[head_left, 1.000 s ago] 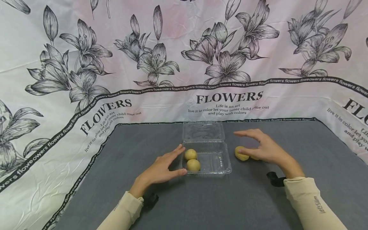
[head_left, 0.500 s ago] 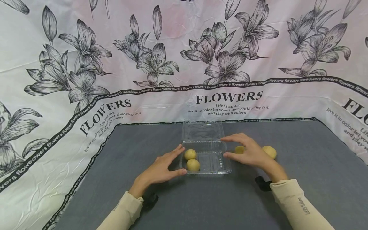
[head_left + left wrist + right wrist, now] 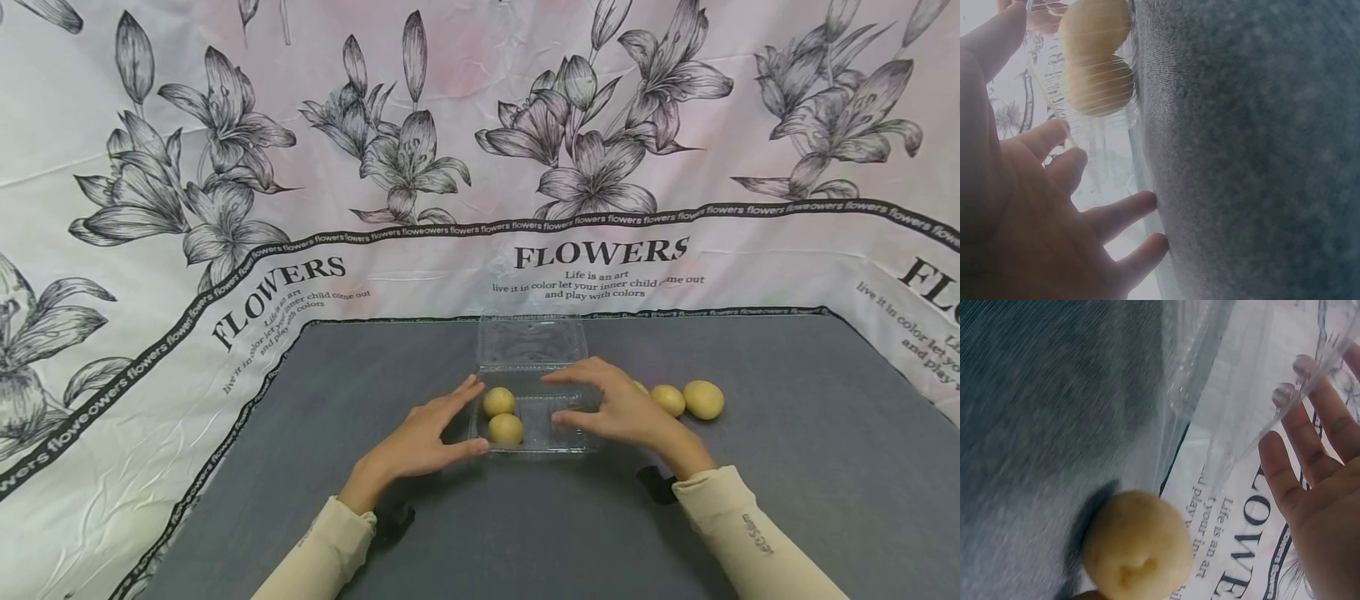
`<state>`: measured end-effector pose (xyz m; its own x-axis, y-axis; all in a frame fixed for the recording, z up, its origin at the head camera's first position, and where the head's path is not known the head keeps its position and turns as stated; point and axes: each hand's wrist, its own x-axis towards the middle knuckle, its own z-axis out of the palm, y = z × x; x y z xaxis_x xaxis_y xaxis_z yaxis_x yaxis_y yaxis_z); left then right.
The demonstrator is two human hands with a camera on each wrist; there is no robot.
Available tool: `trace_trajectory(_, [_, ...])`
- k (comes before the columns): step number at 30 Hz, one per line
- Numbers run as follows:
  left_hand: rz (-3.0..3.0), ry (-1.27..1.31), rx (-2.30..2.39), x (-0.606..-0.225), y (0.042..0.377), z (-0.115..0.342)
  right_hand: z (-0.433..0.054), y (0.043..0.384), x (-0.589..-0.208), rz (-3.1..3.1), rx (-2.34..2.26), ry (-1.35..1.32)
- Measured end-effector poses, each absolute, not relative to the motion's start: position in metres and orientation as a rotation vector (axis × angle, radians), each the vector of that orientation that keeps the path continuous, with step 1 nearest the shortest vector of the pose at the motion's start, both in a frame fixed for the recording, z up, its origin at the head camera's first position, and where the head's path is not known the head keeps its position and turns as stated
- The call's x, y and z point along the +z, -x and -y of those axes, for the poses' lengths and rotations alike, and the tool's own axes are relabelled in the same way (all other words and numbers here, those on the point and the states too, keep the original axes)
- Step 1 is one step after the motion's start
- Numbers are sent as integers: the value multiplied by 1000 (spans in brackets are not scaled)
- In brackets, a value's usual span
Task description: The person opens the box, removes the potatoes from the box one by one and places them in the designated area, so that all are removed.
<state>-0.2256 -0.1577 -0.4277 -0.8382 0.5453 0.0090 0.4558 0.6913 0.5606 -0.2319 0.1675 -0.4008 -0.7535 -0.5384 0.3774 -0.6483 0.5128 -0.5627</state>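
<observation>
A clear plastic clamshell container (image 3: 536,446) lies with its lid (image 3: 531,342) raised at the back. Two round yellow potatoes (image 3: 506,429) sit one behind the other along its left side. My left hand (image 3: 420,437) rests by the container's left wall, fingertips and thumb right at the rim; in the left wrist view its fingers spread loosely. Over the container's right half is my right hand (image 3: 618,408), thumb and fingers apart with nothing between them. In the right wrist view, its fingertips overlap the clear rim.
To the right of the container lie three more potatoes on the grey table (image 3: 570,533): a large one (image 3: 703,400), a smaller one (image 3: 667,400) and one mostly hidden behind the right hand. A flower-printed curtain (image 3: 420,275) hangs behind and at the sides.
My right hand has moved left from beside the loose potatoes to over the container, uncovering two of them. My left hand and the potatoes inside stay where they were.
</observation>
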Motion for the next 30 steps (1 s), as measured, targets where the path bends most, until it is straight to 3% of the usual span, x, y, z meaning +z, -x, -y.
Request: trace_trajectory(30, [-2738, -821, 859, -429, 226, 159, -127, 241, -408, 2765, 1168, -1359])
